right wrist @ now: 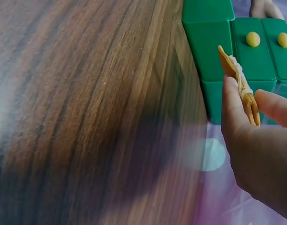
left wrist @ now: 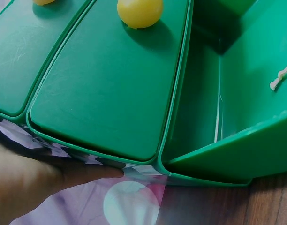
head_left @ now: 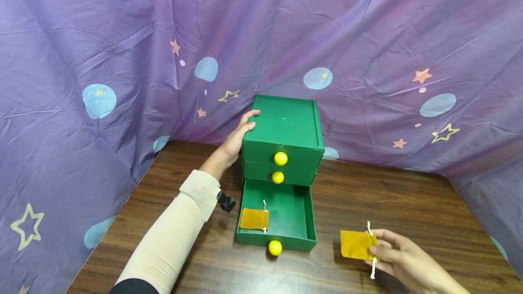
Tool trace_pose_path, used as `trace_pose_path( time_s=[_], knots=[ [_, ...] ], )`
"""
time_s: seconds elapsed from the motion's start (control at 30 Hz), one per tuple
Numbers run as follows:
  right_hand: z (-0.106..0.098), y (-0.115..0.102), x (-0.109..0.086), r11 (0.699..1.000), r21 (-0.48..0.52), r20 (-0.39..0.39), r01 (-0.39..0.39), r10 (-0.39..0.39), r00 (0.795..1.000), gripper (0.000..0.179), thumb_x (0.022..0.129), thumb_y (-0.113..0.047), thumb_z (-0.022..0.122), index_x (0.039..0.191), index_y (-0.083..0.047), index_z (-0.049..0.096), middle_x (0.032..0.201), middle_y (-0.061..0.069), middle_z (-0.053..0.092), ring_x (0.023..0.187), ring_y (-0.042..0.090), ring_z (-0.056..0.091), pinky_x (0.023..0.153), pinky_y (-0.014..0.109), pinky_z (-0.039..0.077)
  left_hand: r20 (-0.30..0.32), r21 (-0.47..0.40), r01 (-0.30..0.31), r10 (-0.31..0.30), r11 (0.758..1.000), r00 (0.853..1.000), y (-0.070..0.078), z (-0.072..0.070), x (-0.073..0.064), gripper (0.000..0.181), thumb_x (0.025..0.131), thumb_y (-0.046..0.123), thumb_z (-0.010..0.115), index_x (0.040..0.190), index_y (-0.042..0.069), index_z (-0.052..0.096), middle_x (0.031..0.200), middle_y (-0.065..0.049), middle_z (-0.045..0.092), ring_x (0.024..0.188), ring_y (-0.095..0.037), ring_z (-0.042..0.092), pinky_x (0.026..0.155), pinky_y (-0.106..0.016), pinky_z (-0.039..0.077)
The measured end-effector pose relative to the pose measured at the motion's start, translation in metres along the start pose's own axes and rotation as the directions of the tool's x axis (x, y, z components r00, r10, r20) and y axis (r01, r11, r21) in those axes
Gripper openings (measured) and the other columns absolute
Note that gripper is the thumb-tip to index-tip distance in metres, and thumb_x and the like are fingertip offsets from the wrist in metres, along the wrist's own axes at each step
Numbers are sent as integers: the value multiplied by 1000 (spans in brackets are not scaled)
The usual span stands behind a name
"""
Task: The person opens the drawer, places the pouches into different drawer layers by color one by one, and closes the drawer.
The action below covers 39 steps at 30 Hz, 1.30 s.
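A green drawer cabinet [head_left: 286, 121] with yellow round knobs stands on the table, its bottom drawer [head_left: 291, 208] pulled out and the upper two closed. One mustard drawstring pouch [head_left: 254, 219] lies at the left inside that drawer. My left hand [head_left: 239, 137] rests against the cabinet's left side, fingertips over the top edge; in the left wrist view a straight finger [left wrist: 94, 173] lies along the side wall. To the right of the drawer, my right hand [head_left: 394, 255] pinches a second mustard drawstring pouch [head_left: 354, 244] near its white cords, between thumb and fingers.
The brown wooden table [head_left: 347, 194] extends on both sides of the cabinet. A purple cloth [head_left: 261, 35] with stars and blue spots hangs behind and at the sides. A black buckle [head_left: 225, 201] sits at the left wrist, near the open drawer's left wall.
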State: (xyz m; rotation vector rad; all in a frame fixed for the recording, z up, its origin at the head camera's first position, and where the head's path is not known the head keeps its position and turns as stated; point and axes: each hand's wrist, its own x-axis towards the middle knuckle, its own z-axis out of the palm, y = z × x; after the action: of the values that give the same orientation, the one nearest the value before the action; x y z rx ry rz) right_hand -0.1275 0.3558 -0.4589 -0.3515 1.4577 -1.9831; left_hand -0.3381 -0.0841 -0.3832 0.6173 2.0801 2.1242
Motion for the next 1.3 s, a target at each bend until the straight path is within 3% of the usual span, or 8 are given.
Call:
trace_pose_path(
  time_s=[0.2,0.8,1.3],
  knots=[
    [5,-2,4,998,-58,-42,2,-4,999,36,107,6,36,132,-12,54,129,6,60,119,17,62,104,39,52,-2,-1,-1,1,1000,1000,0,0,0,54,107,29,32,161,23,29,172,-3,12,153,-31,18,124,-55,10],
    [26,-12,22,999,-34,-49,19,-21,999,34,108,4,36,139,-3,48,135,14,62,124,25,63,108,40,47,-3,6,0,0,1000,1000,0,0,0,54,107,29,32,161,23,29,172,-2,12,153,-31,17,123,-56,9],
    [44,-15,47,999,-15,-64,40,-41,997,34,108,3,40,140,-4,47,135,13,62,124,22,63,109,40,46,-7,-11,-7,7,1000,1000,0,0,0,54,107,29,33,160,22,30,171,-4,14,150,-32,23,123,-53,14]
  ],
)
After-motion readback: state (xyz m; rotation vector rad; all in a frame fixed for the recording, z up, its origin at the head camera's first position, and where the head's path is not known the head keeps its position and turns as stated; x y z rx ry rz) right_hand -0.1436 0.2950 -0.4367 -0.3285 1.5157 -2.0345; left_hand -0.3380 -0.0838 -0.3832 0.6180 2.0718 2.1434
